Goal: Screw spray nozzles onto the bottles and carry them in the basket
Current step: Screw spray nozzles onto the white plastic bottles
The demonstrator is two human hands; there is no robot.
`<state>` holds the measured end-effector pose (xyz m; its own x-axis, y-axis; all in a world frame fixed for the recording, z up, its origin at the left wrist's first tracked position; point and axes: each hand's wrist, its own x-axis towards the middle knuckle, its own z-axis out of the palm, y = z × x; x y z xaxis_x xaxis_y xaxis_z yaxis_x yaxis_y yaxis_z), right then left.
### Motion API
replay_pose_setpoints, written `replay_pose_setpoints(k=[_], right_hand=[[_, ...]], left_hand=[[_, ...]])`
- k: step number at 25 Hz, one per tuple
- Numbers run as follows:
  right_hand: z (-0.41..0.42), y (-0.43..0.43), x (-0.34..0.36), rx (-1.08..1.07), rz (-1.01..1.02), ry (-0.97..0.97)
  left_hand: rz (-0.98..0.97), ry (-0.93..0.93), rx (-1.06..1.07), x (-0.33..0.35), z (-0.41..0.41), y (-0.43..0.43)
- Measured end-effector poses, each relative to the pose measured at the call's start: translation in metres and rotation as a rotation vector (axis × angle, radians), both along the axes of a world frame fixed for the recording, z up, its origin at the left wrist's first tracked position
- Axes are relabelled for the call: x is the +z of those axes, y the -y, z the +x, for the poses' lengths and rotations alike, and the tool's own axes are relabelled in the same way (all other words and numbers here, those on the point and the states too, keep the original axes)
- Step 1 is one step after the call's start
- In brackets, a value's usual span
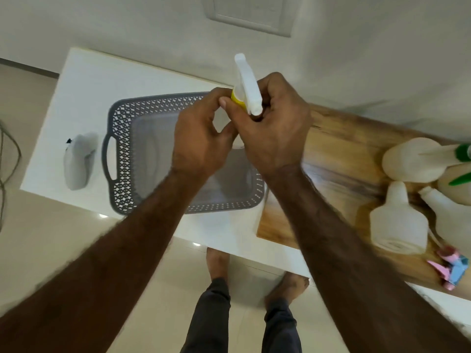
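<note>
bottle [238, 146] below the spray nozzle [248, 90]: nearly all hidden behind my left hand [201, 138] and right hand [272, 128]. green nozzle [462, 151] cut by right edge. pink and blue nozzles [451, 271] blurred. grey thing [79, 161] left of the basket [119, 138]: cannot tell what.

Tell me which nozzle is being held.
The white nozzle with yellow collar, between left hand and right hand; green nozzle and pink nozzle lie apart, untouched.

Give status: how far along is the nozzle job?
Done: one white plastic bottle on the wooden board wears a green nozzle. In hand: left hand and right hand grip a white spray nozzle with a yellow collar above the grey perforated basket. Left: two bare white bottles, loose pink and blue nozzles, loading the basket.
</note>
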<state>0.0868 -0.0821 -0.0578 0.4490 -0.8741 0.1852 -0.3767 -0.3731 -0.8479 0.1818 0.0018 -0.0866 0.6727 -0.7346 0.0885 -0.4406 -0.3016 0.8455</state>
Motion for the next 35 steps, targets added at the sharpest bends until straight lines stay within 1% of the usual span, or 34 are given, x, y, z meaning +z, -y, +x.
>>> replay_pose_setpoints(k=[3,6,10,13,16,18,20,22,23,24,26,27,29,30,32,33,35], right_hand=[[0.019,-0.006,-0.026,-0.011,0.043,-0.062],[0.024,-0.004,-0.050,-0.024,0.097,-0.097],[0.022,0.003,-0.068,-0.018,0.154,-0.124],[0.017,0.006,-0.069,0.029,0.145,-0.127],[0.004,0.003,-0.063,0.101,0.112,-0.138],[-0.017,0.003,-0.059,0.098,0.119,-0.116],[-0.051,0.003,-0.056,0.053,0.090,-0.120],[-0.091,0.003,-0.051,-0.007,0.067,-0.142],[-0.117,0.002,-0.048,-0.052,0.055,-0.158],[-0.143,0.000,-0.045,-0.104,0.032,-0.166],[-0.197,-0.003,-0.041,-0.234,-0.051,-0.166],[-0.223,-0.004,-0.041,-0.309,-0.101,-0.174],[-0.273,-0.005,-0.044,-0.472,-0.177,-0.203],[-0.293,-0.005,-0.048,-0.550,-0.180,-0.215],[-0.331,-0.005,-0.057,-0.703,-0.096,-0.224],[-0.347,-0.006,-0.064,-0.778,-0.026,-0.218],[-0.375,-0.008,-0.076,-0.920,0.095,-0.210]], left_hand=[[0.025,-0.068,0.019,-0.029,0.019,-0.003],[0.035,-0.127,-0.011,-0.057,0.023,0.001],[0.000,-0.129,-0.026,-0.073,0.020,0.009],[0.000,-0.149,-0.024,-0.079,0.020,0.008],[0.019,-0.194,0.026,-0.075,0.016,0.004],[0.025,-0.215,0.087,-0.071,0.005,0.001],[0.059,-0.139,0.212,-0.069,-0.017,-0.008],[0.077,-0.010,0.343,-0.064,-0.049,-0.021],[0.067,0.033,0.359,-0.059,-0.072,-0.025],[0.051,0.046,0.331,-0.051,-0.098,-0.026],[0.043,-0.036,0.190,-0.034,-0.154,-0.017],[0.075,-0.105,0.116,-0.026,-0.183,-0.008],[0.211,-0.273,0.020,-0.016,-0.237,0.015],[0.302,-0.373,-0.005,-0.016,-0.259,0.028],[0.493,-0.548,-0.033,-0.022,-0.298,0.055],[0.550,-0.581,-0.047,-0.027,-0.313,0.066],[0.592,-0.544,-0.089,-0.031,-0.334,0.079]])
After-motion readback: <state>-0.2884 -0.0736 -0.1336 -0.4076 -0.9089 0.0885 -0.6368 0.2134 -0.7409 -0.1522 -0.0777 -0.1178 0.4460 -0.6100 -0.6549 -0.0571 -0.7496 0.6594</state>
